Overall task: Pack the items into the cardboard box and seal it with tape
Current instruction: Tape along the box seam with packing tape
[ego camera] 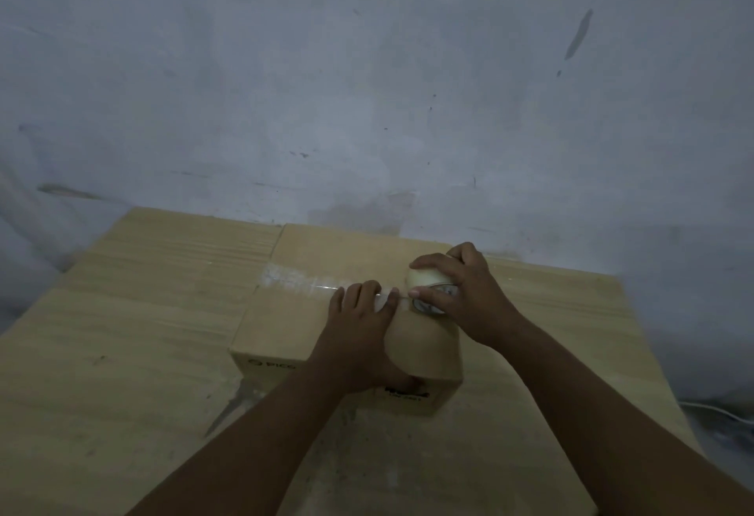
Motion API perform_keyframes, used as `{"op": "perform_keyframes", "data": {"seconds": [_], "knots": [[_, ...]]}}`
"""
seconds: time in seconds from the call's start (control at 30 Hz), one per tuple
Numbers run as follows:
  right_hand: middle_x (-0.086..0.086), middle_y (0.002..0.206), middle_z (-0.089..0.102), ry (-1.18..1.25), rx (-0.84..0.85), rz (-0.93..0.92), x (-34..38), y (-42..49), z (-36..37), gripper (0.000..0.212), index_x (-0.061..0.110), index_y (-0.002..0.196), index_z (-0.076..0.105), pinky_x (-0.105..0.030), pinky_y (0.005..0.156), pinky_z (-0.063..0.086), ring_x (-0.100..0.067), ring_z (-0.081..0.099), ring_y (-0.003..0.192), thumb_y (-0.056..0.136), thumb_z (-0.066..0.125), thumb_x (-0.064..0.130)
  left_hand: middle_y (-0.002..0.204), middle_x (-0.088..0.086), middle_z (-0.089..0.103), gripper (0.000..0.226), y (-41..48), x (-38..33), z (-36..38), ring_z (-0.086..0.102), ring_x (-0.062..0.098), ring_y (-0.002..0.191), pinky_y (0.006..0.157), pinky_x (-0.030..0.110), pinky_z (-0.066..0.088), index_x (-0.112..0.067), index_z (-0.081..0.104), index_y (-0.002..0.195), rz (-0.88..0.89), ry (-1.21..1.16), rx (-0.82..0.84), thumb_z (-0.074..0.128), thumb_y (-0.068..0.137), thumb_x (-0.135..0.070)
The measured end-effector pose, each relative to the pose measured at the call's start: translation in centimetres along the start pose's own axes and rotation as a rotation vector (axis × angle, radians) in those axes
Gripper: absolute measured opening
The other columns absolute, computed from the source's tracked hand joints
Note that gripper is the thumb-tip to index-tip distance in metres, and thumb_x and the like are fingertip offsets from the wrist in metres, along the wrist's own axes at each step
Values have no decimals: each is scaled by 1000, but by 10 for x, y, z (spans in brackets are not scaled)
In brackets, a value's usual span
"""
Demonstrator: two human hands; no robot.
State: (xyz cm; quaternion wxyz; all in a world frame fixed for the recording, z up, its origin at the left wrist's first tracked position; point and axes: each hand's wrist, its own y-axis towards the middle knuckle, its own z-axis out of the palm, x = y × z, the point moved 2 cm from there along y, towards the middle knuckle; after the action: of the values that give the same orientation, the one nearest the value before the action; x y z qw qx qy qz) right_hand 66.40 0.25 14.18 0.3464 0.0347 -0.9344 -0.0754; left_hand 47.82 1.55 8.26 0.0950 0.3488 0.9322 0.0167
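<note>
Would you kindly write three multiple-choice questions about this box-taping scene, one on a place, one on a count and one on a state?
1. Where is the tape roll?
A. On the wooden table, left of the box
B. At the right part of the cardboard box's top, in the right hand
C. On the floor

2. How many cardboard boxes are on the table?
A. One
B. Two
C. Three

3. What state are the flaps of the cardboard box in?
A. Standing wide open
B. Torn off
C. Closed, with clear tape along part of the top

Answers:
1 B: the right hand grips the roll over the box top.
2 A: only one box shows.
3 C: the top lies flat, a shiny tape strip crosses it, and the left hand presses there.
</note>
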Motion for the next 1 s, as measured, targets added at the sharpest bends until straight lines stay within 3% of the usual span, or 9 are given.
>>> {"op": "perform_keyframes", "data": {"seconds": [0.1,0.27,0.43,0.5,0.73,1.0], "knots": [[1,101,34,16,34,13,-3,-2,-3,33,49,111,57,-26,86,37,-15,34,100,82,69,42,144,4,38,122,-1,-3,0,31,24,134,116,46,18,-14,35,146,53,-27,-25,41,56,-95],[0,102,33,44,54,30,-3,-4,-4,34,51,113,56,-24,86,35,-13,34,99,84,68,41,135,1,51,118,-1,-7,-2,47,21,122,107,36,32,-12,46,139,84,-51,-63,43,56,-95],[-3,103,33,17,68,17,3,-3,0,33,53,114,54,-31,91,37,-18,34,103,86,66,40,101,-1,56,105,8,-9,-10,51,20,91,80,35,40,-13,59,119,112,-9,-38,41,55,-95],[-2,103,32,1,83,17,2,-3,1,33,55,114,52,-32,92,38,-18,34,103,86,65,41,95,1,56,104,12,-10,-12,51,20,85,76,33,40,-11,62,114,148,34,-29,39,56,-94],[-1,105,32,23,69,20,-1,-4,-2,34,55,116,53,-28,90,38,-16,34,104,87,64,41,127,3,51,122,-3,-6,-1,47,22,113,99,37,35,-10,41,143,78,-23,-69,35,60,-98],[-1,102,30,-47,72,17,3,-3,2,34,50,119,55,-32,92,41,-16,32,102,87,63,44,113,2,44,121,7,-8,-4,42,22,103,89,38,36,-13,39,142,86,21,0,36,56,-98]]}}
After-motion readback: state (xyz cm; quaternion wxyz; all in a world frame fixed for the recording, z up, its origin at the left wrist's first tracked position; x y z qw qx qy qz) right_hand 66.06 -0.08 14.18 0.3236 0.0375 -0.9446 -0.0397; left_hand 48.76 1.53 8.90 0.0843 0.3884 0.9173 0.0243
